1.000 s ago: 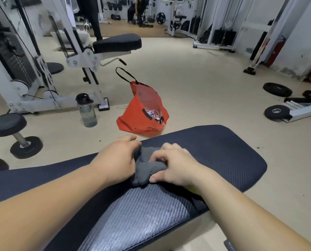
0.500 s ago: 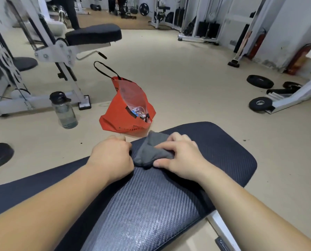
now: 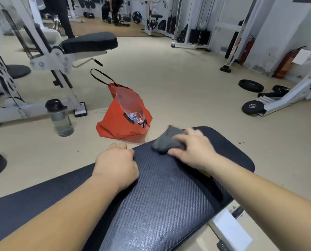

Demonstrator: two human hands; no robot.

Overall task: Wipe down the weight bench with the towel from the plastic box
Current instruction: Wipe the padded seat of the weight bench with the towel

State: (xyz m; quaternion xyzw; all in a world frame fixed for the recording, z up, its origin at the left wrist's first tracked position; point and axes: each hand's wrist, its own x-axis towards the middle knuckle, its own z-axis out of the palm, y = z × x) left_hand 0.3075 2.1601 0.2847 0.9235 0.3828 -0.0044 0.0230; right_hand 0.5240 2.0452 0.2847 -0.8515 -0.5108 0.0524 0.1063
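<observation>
Towel (image 3: pixel 164 141) on weight bench (image 3: pixel 169 196) in curled grip of right hand (image 3: pixel 192 151); left hand (image 3: pixel 116 165) fisted, empty.

towel (image 3: pixel 166 140): grey cloth, bunched into a lump. I see it sitting on the bench top near the rounded far end, close to the far edge, under my right hand (image 3: pixel 192 149), which grips it.
bench (image 3: pixel 160 196): black padded top with a ribbed weave texture, running lower left to upper right. I see a glossy patch on the near part.
</observation>
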